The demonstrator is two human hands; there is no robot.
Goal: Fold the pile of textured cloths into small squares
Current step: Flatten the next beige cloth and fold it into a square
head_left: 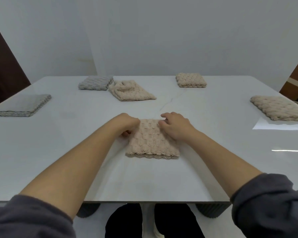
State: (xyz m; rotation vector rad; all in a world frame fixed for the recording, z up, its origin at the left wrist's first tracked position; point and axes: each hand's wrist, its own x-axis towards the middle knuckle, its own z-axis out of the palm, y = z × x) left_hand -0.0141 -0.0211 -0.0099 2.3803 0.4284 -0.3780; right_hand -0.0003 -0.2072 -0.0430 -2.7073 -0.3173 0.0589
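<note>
A beige textured cloth (151,141) lies folded into a small square in the middle of the white table (213,152). My left hand (127,124) sits at its far left corner with fingers curled onto the cloth's edge. My right hand (175,125) rests on the far right corner, fingers bent and spread, pressing the fabric down.
Other cloths lie around the table: a grey folded one (22,105) at the left, a grey one (95,82) at the back, a loosely folded beige one (130,91) beside it, a beige square (191,80) at the back right, a beige one (280,108) at the right edge.
</note>
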